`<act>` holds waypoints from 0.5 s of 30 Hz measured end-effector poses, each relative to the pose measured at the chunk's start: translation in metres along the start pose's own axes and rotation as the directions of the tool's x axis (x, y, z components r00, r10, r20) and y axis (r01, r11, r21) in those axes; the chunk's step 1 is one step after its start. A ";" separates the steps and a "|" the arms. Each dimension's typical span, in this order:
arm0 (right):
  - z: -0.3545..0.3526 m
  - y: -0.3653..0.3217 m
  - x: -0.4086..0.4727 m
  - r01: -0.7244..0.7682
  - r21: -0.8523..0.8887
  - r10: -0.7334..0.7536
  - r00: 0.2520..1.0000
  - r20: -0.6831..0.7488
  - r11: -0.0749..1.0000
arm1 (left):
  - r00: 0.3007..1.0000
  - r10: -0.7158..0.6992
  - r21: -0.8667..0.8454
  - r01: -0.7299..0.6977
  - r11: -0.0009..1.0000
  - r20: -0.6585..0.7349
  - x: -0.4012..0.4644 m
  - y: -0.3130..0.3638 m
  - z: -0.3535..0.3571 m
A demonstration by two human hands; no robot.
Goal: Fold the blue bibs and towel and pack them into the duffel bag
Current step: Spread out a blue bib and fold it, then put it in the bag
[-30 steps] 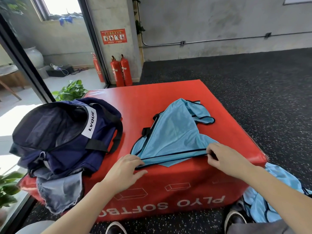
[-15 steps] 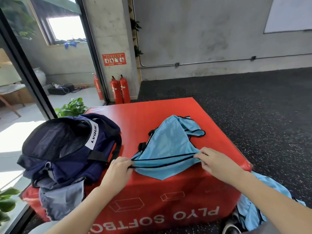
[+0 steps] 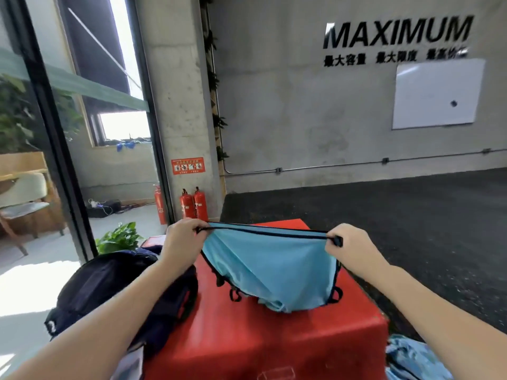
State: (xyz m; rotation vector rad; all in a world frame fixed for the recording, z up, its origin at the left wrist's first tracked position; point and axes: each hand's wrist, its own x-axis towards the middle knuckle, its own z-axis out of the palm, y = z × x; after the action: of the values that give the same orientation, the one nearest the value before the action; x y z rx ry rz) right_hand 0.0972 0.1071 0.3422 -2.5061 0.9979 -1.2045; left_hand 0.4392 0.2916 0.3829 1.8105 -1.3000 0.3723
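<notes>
A light blue bib with black trim hangs in the air above the red soft box. My left hand grips its top edge at the left end, and my right hand grips the same edge at the right end, so the edge is stretched straight between them. The bib's lower part droops onto the box top. The navy duffel bag lies open on the box's left side, partly behind my left forearm. More blue fabric lies on the floor at lower right.
Dark rubber floor spreads to the right and behind the box. Two red fire extinguishers stand by a concrete pillar. A potted plant and a glass wall are at the left. Pale cloth hangs below the bag.
Both hands have lifted the bib off the box by its trimmed edge and pulled it taut. The view has tilted up toward the wall.
</notes>
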 end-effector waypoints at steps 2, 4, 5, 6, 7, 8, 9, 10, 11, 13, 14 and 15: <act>-0.040 -0.030 0.027 -0.037 0.016 0.038 0.997 -0.061 0.999 | 0.998 0.009 -0.006 -0.010 1.000 -0.056 0.028 0.031 -0.030; -0.080 -0.058 0.052 -0.047 0.030 0.051 0.990 -0.134 0.998 | 0.993 0.046 -0.018 -0.048 0.999 -0.113 0.053 0.063 -0.064; -0.099 -0.072 0.063 -0.038 0.050 0.046 0.983 -0.179 0.998 | 0.989 0.060 -0.035 -0.065 0.997 -0.138 0.065 0.077 -0.082; -0.117 -0.085 0.073 -0.029 0.077 0.046 0.971 -0.233 0.997 | 0.984 0.073 -0.056 -0.083 0.995 -0.161 0.077 0.090 -0.100; -0.135 -0.097 0.082 -0.015 0.102 0.044 0.957 -0.288 0.995 | 0.980 0.078 -0.077 -0.093 0.993 -0.181 0.088 0.102 -0.117; -0.151 -0.107 0.090 0.000 0.125 0.041 0.943 -0.330 0.992 | 0.978 0.079 -0.093 -0.099 0.991 -0.196 0.098 0.113 -0.134; -0.166 -0.117 0.097 0.013 0.135 0.036 0.937 -0.349 0.991 | 0.976 0.074 -0.113 -0.099 0.989 -0.206 0.106 0.123 -0.150; -0.179 -0.124 0.103 0.015 0.130 0.030 0.940 -0.339 0.991 | 0.974 0.075 -0.128 -0.104 0.986 -0.212 0.112 0.134 -0.166; -0.191 -0.130 0.107 0.014 0.107 0.020 0.951 -0.308 0.994 | 0.974 0.081 -0.142 -0.113 0.983 -0.212 0.115 0.144 -0.181; -0.210 -0.134 0.110 0.005 0.000 -0.005 0.980 -0.198 1.000 | 0.980 0.084 -0.195 -0.120 0.974 -0.183 0.117 0.155 -0.207; -0.217 -0.133 0.111 0.007 -0.056 -0.015 0.989 -0.146 0.998 | 0.984 0.077 -0.208 -0.110 0.972 -0.158 0.117 0.156 -0.218; -0.223 -0.131 0.111 0.019 -0.100 -0.030 0.994 -0.110 0.995 | 0.988 0.071 -0.216 -0.099 0.971 -0.134 0.116 0.154 -0.226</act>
State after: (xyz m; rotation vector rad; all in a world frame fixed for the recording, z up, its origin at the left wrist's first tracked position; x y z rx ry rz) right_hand 0.0445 0.1602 0.6137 -2.5570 1.0814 -1.3469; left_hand 0.4027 0.3787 0.6647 1.5243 -1.2807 0.3664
